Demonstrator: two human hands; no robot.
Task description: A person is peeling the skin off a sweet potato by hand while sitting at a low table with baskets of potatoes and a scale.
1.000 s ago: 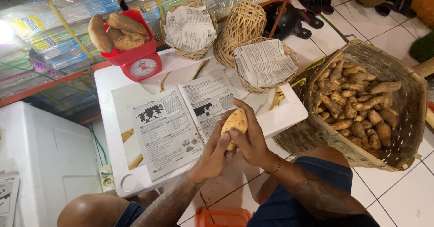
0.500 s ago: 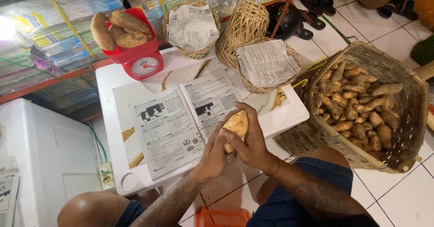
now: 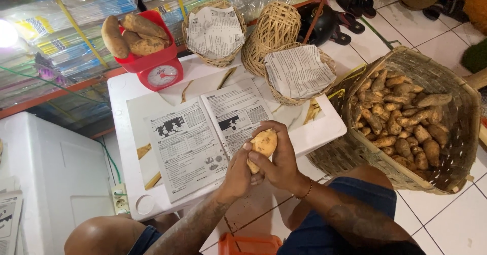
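**Both hands holding one tuber above the bench edge**

The left hand and right hand are gripping one pale tuber between them; each grip is closing around it, with fingers wrapping its sides. The tuber is sitting above the near edge of the white bench, just over an open newspaper. At the back of the bench, a red scale is carrying several tubers. Two paper-lined baskets are standing beside it. A large woven basket of tubers is resting on the floor to the right.
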